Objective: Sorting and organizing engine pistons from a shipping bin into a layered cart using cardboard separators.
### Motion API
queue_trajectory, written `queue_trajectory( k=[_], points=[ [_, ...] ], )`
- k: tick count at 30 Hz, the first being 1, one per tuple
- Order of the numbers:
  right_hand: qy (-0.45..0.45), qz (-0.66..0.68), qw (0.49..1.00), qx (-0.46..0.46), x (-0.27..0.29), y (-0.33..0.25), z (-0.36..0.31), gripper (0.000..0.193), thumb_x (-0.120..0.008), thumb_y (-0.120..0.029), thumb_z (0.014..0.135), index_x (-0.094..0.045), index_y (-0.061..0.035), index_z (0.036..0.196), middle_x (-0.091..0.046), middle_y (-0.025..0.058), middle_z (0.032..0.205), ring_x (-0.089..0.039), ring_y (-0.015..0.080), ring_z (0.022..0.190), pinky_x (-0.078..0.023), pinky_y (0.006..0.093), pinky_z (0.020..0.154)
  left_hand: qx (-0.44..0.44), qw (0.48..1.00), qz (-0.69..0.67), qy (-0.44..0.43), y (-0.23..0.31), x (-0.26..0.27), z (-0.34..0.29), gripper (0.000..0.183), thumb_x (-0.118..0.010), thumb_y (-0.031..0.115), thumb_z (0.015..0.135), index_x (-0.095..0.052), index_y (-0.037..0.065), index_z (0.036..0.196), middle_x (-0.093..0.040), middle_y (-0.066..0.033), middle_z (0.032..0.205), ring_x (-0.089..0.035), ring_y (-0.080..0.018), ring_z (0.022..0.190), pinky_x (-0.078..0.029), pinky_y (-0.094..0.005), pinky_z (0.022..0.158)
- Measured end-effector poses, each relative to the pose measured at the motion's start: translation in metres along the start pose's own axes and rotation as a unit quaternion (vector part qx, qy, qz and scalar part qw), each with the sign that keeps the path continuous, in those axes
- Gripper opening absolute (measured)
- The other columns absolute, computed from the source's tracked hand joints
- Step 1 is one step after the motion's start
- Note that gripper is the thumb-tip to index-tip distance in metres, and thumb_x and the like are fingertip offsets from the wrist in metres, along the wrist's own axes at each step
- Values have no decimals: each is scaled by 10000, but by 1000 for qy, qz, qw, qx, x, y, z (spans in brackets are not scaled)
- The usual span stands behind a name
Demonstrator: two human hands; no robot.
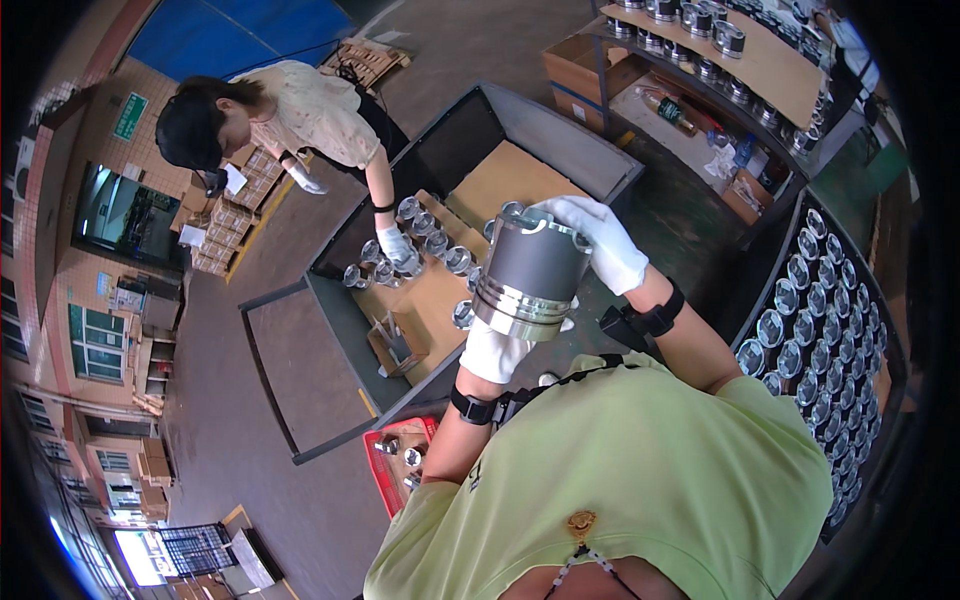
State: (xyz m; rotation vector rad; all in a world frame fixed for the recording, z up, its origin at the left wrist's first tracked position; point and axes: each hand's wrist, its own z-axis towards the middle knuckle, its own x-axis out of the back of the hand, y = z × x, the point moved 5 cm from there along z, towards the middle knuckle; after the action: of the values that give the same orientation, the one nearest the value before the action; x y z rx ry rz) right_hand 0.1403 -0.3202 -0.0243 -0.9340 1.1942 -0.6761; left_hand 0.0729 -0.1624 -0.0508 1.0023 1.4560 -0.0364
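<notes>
A large metal piston is held up in front of my chest, with a dark grey skirt and shiny ring grooves at its lower end. My left hand, in a white glove, grips it from below; the piston hides most of its fingers. At the upper right side, my gloved right hand closes around the piston's rim. Behind it stands a grey metal bin with several smaller-looking pistons on cardboard. A co-worker's gloved hand touches one of those pistons.
To my right, a dark-sided container holds many pistons in rows. More pistons stand on a cardboard-topped shelf at the far right. A red crate with metal parts is at lower left. The co-worker leans over the bin's far side.
</notes>
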Motion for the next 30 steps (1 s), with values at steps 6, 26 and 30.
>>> queue_trajectory(
  k=[6, 26, 30],
  points=[
    [85, -151, 979, -103, 0, -11, -30, 701, -459, -591, 919, -580, 41, 1194, -618, 136, 1128, -612, 140, 551, -453, 224, 448, -151, 984, 19, 91, 20, 4, -5, 462, -629, 103, 894, -457, 92, 1322, -555, -48, 1267, -566, -205, 1141, -483, -403, 975],
    [68, 77, 986, -134, 5, 21, -45, 421, -286, -277, 977, -523, 41, 1118, -640, 173, 770, -567, 241, 425, -468, 278, 368, -275, 903, 303, 131, 31, -4, -18, 566, -643, 109, 843, -429, -1, 1356, -497, -130, 1349, -529, -235, 1212, -440, -358, 1039],
    [39, -63, 994, -82, -11, 1, -41, 371, -439, -247, 953, -524, 37, 1177, -639, 104, 818, -591, 151, 475, -471, 231, 389, -80, 995, 28, 47, 29, -24, -14, 717, -450, 587, 896, -406, 53, 1373, -500, -149, 1341, -534, -320, 1201, -502, -501, 941]
  ],
)
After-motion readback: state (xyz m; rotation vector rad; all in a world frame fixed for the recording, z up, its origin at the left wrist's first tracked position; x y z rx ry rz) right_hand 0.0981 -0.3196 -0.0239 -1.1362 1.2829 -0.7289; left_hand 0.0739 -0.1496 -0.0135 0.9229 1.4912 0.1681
